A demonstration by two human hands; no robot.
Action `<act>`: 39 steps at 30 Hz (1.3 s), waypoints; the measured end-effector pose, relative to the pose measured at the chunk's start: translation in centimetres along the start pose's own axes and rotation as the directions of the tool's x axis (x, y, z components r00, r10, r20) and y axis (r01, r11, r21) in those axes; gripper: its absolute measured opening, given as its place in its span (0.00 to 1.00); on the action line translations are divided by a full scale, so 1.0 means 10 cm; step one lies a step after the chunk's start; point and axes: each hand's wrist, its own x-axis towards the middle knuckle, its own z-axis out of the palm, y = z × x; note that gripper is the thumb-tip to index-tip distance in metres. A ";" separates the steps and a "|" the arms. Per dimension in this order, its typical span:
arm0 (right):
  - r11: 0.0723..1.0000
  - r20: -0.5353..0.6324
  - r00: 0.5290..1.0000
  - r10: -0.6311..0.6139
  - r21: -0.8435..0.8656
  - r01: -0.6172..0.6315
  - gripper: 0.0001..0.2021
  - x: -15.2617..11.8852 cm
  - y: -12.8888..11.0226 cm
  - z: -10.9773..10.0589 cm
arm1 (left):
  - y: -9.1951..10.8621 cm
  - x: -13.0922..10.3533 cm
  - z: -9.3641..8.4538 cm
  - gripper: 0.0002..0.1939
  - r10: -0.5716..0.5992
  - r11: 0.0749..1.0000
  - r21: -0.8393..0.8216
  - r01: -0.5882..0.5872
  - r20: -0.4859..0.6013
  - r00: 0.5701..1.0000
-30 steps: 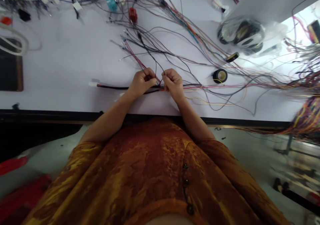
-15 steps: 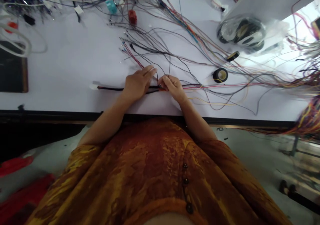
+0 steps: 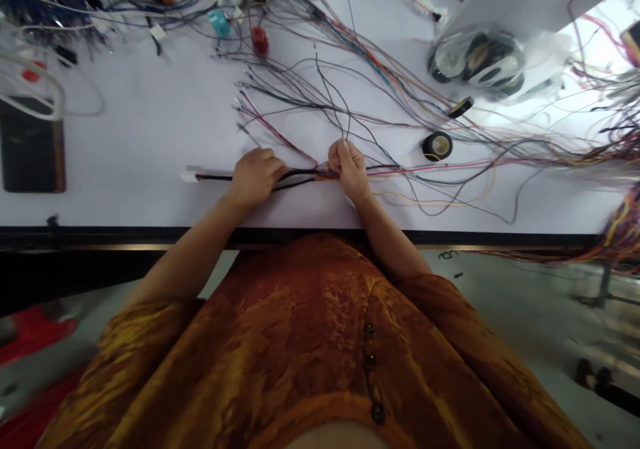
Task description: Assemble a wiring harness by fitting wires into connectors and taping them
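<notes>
A wire harness with black-covered branches (image 3: 215, 178) lies along the front of the table, its white connector (image 3: 189, 177) at the left end. My left hand (image 3: 256, 177) is closed round the covered part, fingers bent over it. To its right, my right hand (image 3: 349, 169) pinches thin dark wires (image 3: 344, 121) between thumb and fingers. Their loose ends point away from me, up the table. Red wires (image 3: 275, 131) slant from the harness toward the back left. Orange and red strands run out to the right beneath my right hand.
A black tape roll (image 3: 429, 147) and a smaller roll (image 3: 461, 108) lie at the right, near a plastic bag of rolls (image 3: 480, 62). Loose wires and a red connector (image 3: 260, 40) occupy the back. A dark flat object (image 3: 30, 156) lies far left.
My left hand has slid left along the harness, away from my right hand. Thin dark wires in my right hand have swung upward and now stand apart from the red ones.
</notes>
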 end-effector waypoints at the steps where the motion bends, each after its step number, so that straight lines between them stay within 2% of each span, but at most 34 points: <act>1: 1.000 -0.002 1.000 0.000 0.009 0.000 0.29 0.00 0.00 0.00 | -0.06 -0.06 0.00 0.20 -0.068 0.998 0.018 0.068 -0.024 0.997; 3: 0.999 -0.008 1.000 -0.005 0.032 0.006 0.29 0.01 0.00 0.01 | -0.20 -0.19 -0.03 0.21 -0.222 0.973 0.050 0.225 -0.057 0.973; 6: 0.997 -0.018 1.000 -0.005 0.075 0.007 0.29 0.04 0.00 0.02 | -0.43 -0.34 -0.22 0.21 -0.454 0.886 0.072 0.459 -0.074 0.888; 8: 0.995 -0.015 1.000 -0.006 0.098 0.007 0.29 0.05 0.00 0.02 | -0.49 -0.40 -0.40 0.19 -0.524 0.845 0.057 0.532 -0.115 0.844; 9: 0.995 -0.011 1.000 -0.005 0.102 0.006 0.28 0.06 0.00 0.03 | -0.46 -0.41 -0.47 0.18 -0.517 0.847 0.043 0.530 -0.168 0.840; 11: 0.996 -0.001 1.000 0.007 0.092 -0.007 0.28 0.05 -0.02 0.03 | -0.26 -0.39 -0.53 0.18 -0.405 0.898 0.029 0.438 -0.332 0.852; 12: 0.997 0.005 1.000 0.010 0.073 -0.011 0.27 0.04 -0.03 0.03 | -0.12 -0.37 -0.50 0.19 -0.288 0.947 0.036 0.320 -0.352 0.891; 14: 1.000 0.019 1.000 -0.017 -0.010 0.017 0.27 0.01 -0.08 0.03 | 0.19 -0.31 -0.33 0.20 -0.074 0.996 0.031 0.084 -0.239 0.968; 15: 0.996 0.024 0.999 -0.049 -0.068 0.050 0.27 0.00 -0.11 0.02 | 0.31 -0.28 -0.21 0.22 -0.007 0.999 0.046 0.014 -0.163 0.987; 17: 0.979 0.040 0.993 -0.109 -0.167 0.114 0.25 -0.01 -0.17 -0.01 | 0.42 -0.24 0.03 0.21 0.032 0.996 0.084 -0.028 -0.047 0.998; 20: 0.978 0.078 0.995 -0.060 -0.194 0.074 0.20 0.12 -0.28 -0.07 | 0.26 -0.21 0.25 0.20 0.056 0.992 0.111 -0.055 -0.001 0.998; 23: 0.958 0.132 0.986 0.097 -0.283 -0.057 0.17 0.47 -0.39 -0.09 | 0.02 -0.18 0.27 0.20 0.136 0.987 0.084 -0.138 0.026 0.990; 25: 0.887 0.155 0.978 0.139 -0.460 -0.054 0.17 0.76 -0.46 -0.07 | -0.06 -0.17 0.22 0.20 0.179 0.982 0.047 -0.182 0.053 0.982; 27: 0.778 0.160 0.980 0.115 -0.628 0.012 0.16 1.00 -0.52 -0.05 | -0.07 -0.17 0.18 0.21 0.191 0.980 0.035 -0.194 0.066 0.979; 30: 0.666 0.117 0.991 0.071 -0.745 0.040 0.09 1.12 -0.56 -0.10 | -0.05 -0.19 0.16 0.21 0.184 0.981 0.056 -0.188 0.064 0.981; 32: 0.630 0.086 0.995 0.042 -0.775 0.040 0.12 1.00 -0.55 -0.22 | -0.04 -0.21 0.15 0.20 0.186 0.980 0.055 -0.189 0.061 0.981; 34: 0.595 0.103 0.995 -0.008 -0.799 0.088 0.15 0.75 -0.53 -0.44 | -0.05 -0.21 0.15 0.20 0.191 0.981 0.033 -0.193 0.053 0.980; 37: 0.568 0.168 0.985 -0.038 -0.807 0.160 0.10 0.25 -0.49 -0.85 | -0.06 -0.21 0.14 0.20 0.214 0.977 0.000 -0.214 0.030 0.976; 39: 0.606 0.150 0.988 -0.027 -0.784 0.136 0.07 -0.07 -0.48 -1.13 | -0.06 -0.20 0.14 0.20 0.239 0.971 0.002 -0.239 0.017 0.971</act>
